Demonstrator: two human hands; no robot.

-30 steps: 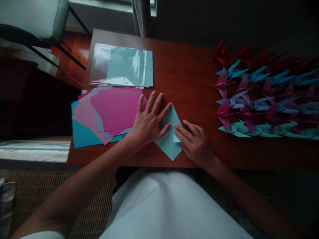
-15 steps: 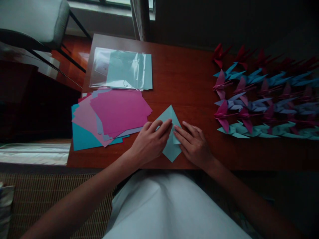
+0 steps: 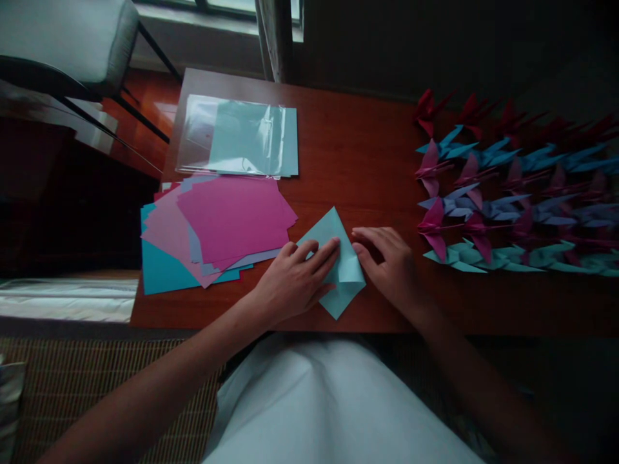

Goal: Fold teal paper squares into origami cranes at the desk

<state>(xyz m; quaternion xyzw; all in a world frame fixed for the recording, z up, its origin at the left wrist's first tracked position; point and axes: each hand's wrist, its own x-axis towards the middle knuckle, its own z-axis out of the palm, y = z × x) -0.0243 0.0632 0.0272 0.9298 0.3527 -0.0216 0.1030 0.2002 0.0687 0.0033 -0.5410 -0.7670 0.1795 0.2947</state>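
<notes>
A pale mint-green sheet of origami paper (image 3: 345, 261), partly folded into a diamond shape, lies on the table near its front edge. My left hand (image 3: 302, 274) rests on the left part of the paper, its fingers stretched out and pressing it flat, covering that side. Just off the paper's right edge is my right hand (image 3: 389, 267), with thumb and fingers apart and nothing between them. A small folded flap with a level lower edge shows on the paper's right side.
Fanned coloured sheets (image 3: 236, 222) lie at the left, below a clear plastic packet (image 3: 251, 138) of mint paper. Rows of folded paper cranes (image 3: 488, 206) stand at the right of the wooden table (image 3: 358, 161). A chair (image 3: 68, 45) stands beyond the far left corner.
My right hand has lifted off the paper and moved right, its fingers parting. More of the paper's right side shows. My left hand has stayed on the paper.
</notes>
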